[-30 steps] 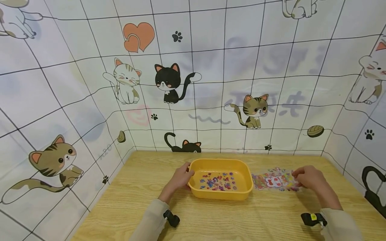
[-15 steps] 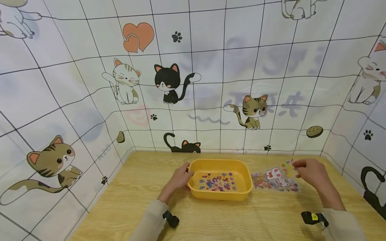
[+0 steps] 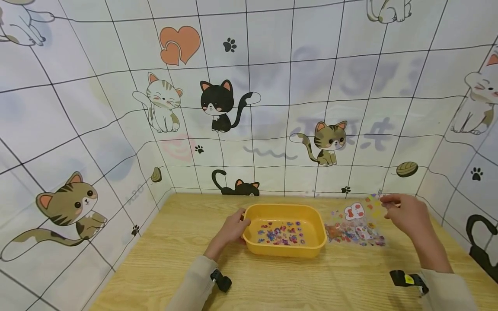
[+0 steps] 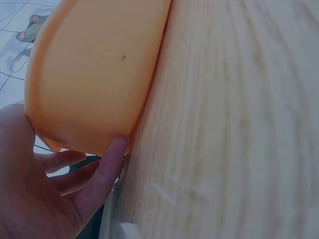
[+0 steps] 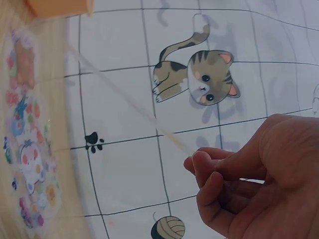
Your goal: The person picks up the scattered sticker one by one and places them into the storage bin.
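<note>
A yellow plastic tray [image 3: 285, 252] stands on the table with several small, colourful sticker-like pieces [image 3: 278, 234] inside. My left hand [image 3: 234, 230] grips its left end; the left wrist view shows the fingers against the tray's end wall [image 4: 89, 94]. To the tray's right, my right hand [image 3: 409, 214] pinches the corner of a clear sticker sheet [image 3: 354, 211] between thumb and forefinger. That sheet is tilted up, and in the right wrist view it appears edge-on as a thin strip [image 5: 119, 99]. Beneath it lie more printed sticker sheets [image 5: 31, 162], whose number I cannot tell.
A wood-grain table [image 3: 186, 216] carries everything. Behind it and at both sides hangs a white gridded cloth [image 3: 268, 121] printed with cats. Black cameras are strapped to both wrists, the left one [image 3: 221, 281] near the table's front.
My right hand has moved up and away from the table, raising the pinched sticker sheet off the sheets below. My left hand and the tray stay in place.
</note>
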Demonstrator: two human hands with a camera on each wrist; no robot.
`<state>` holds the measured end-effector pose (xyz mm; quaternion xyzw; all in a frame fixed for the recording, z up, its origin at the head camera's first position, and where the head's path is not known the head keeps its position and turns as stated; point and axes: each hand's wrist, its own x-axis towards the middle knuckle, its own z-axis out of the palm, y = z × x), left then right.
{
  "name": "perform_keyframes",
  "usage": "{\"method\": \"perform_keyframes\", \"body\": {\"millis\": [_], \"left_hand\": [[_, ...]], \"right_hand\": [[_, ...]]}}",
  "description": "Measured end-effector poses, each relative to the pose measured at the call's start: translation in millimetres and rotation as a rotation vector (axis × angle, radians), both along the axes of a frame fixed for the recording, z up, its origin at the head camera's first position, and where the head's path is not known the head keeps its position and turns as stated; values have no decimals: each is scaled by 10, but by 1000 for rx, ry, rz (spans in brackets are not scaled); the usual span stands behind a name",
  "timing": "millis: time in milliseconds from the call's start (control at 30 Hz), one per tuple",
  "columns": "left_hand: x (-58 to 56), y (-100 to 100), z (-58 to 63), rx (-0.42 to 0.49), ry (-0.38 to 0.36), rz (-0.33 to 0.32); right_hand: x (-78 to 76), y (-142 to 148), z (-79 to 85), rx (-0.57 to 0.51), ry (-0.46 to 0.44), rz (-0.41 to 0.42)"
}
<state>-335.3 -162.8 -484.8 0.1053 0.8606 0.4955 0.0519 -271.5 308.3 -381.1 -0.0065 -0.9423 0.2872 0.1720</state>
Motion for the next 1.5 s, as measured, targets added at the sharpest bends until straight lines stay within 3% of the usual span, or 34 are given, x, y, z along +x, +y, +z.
{"method": "perform_keyframes", "body": {"millis": [400, 867, 1500], "left_hand": [[-19, 29, 43, -9, 9, 0], [-11, 14, 41, -1, 13, -3], [-5, -5, 7, -23, 12, 1]], "right_hand": [[96, -205, 233, -4, 89, -33], [32, -730, 394, -49, 153, 119], [-183, -1372, 111, -135, 6, 302]]}}
